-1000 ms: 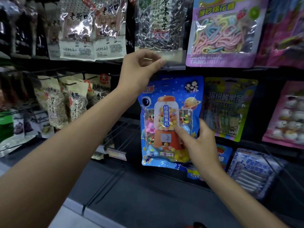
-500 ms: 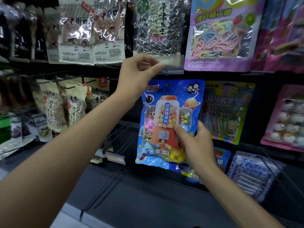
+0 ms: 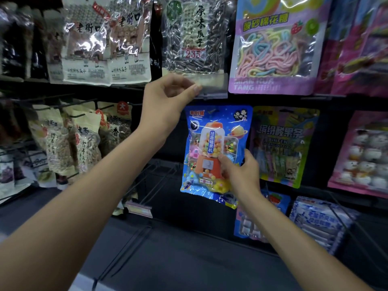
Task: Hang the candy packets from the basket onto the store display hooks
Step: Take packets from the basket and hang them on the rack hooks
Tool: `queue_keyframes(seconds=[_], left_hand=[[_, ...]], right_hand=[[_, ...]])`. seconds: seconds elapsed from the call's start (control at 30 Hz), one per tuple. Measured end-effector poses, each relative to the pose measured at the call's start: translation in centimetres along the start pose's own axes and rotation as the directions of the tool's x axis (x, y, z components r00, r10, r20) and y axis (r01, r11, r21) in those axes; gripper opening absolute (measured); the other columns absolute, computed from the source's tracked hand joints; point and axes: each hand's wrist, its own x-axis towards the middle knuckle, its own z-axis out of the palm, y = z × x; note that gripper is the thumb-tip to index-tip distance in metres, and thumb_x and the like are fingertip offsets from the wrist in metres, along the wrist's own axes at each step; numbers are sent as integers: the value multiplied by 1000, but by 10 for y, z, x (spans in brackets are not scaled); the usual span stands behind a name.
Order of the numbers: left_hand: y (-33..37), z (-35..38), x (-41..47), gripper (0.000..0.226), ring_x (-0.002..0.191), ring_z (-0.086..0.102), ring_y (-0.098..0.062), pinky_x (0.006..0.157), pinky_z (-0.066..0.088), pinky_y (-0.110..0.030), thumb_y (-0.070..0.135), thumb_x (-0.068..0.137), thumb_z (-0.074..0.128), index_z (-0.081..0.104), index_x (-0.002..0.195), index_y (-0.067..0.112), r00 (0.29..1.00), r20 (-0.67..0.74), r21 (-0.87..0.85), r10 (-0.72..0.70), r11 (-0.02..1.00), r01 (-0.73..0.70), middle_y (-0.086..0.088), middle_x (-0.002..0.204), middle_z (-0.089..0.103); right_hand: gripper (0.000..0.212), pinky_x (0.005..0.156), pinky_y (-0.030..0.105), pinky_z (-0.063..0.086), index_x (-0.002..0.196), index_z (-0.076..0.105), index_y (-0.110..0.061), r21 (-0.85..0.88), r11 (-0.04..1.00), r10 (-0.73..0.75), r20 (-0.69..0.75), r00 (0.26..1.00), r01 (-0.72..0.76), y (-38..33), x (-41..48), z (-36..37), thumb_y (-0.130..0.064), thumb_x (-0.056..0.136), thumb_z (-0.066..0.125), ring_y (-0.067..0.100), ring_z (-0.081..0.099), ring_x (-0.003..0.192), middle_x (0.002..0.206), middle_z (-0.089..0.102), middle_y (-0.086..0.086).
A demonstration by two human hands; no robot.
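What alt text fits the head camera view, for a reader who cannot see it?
A person's right hand holds a blue gumball-machine candy packet up to a store display, while the left hand pinches the clear plastic tag above it. Other snack packets hang around it.

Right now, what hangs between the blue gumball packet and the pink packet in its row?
In the head view, one yellow-green packet of sour strips hangs between the blue gumball packet and the pink packet.

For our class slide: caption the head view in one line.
Right hand holds blue candy packet below the clear tag holder pinched by left hand.
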Motion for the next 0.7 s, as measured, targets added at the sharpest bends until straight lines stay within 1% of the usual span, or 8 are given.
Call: queue_keyframes(seconds=[0.07, 0.1, 0.2, 0.27, 0.37, 0.43, 0.57, 0.7], left_hand=[[-1, 1, -1, 11, 85, 73, -14, 83, 58, -21, 15, 87, 84, 73, 88, 17, 1000, -13, -32, 8, 999, -8, -16, 93, 78], [-1, 2, -1, 11, 85, 72, -13, 82, 57, -20, 14, 87, 84, 73, 88, 16, 1000, -17, -47, 6, 999, -7, -12, 91, 78], [-2, 2, -1, 11, 85, 72, -12, 81, 56, -18, 13, 86, 84, 74, 91, 14, 1000, -12, -79, -9, 997, 8, -6, 92, 77], [-3, 1, 0, 11, 86, 73, -12, 80, 55, -17, 14, 86, 84, 74, 91, 12, 1000, -8, -86, -7, 996, 6, -8, 93, 78], [-4, 2, 0, 15, 87, 73, -14, 80, 55, -16, 12, 86, 83, 74, 96, 4, 1000, -11, -97, -12, 995, 11, -15, 96, 78], [-4, 2, 0, 16, 87, 73, -14, 77, 54, -15, 11, 87, 83, 74, 97, 3, 1000, -11, -98, -15, 995, 14, -17, 97, 78], [-5, 2, 0, 12, 87, 74, -15, 78, 53, -15, 13, 87, 83, 74, 92, 10, 1000, -1, -92, -2, 996, 2, -15, 95, 78], [-5, 2, -1, 11, 81, 71, -5, 76, 51, -13, 13, 87, 84, 74, 91, 10, 1000, -6, -87, -4, 996, 3, -5, 89, 77]], right_hand=[[29, 73, 27, 63, 118, 68, -24, 33, 999, 10, -16, 1000, -10, 5, 14, 2, -24, 92, 81, 8, 76, 87, 106, 78, -7], [25, 70, 27, 63, 113, 68, -24, 44, 999, 20, -26, 999, -19, 7, 21, 4, -22, 92, 81, 8, 77, 85, 104, 79, -5], [16, 74, 43, 66, 101, 72, -24, 44, 997, 66, -68, 996, -63, 18, 43, 8, -21, 90, 83, 16, 79, 80, 93, 81, -4], [16, 77, 48, 66, 98, 73, -25, 24, 996, 86, -90, 992, -84, 24, 56, 10, -23, 87, 85, 18, 79, 81, 91, 81, -6], [19, 78, 50, 65, 93, 73, -27, -32, 996, 77, -123, 989, -82, 29, 73, 11, -27, 82, 89, 18, 78, 82, 88, 80, -6], [20, 76, 51, 65, 89, 72, -27, -58, 996, 53, -136, 989, -61, 30, 81, 11, -26, 79, 90, 20, 77, 81, 86, 79, -5], [24, 78, 50, 65, 85, 67, -30, -102, 994, 26, -167, 986, -43, 33, 91, 11, -25, 80, 90, 23, 76, 82, 88, 78, -4], [24, 77, 50, 65, 86, 67, -29, -109, 993, 18, -181, 983, -38, 36, 91, 9, -25, 81, 89, 22, 76, 82, 88, 77, -3]])
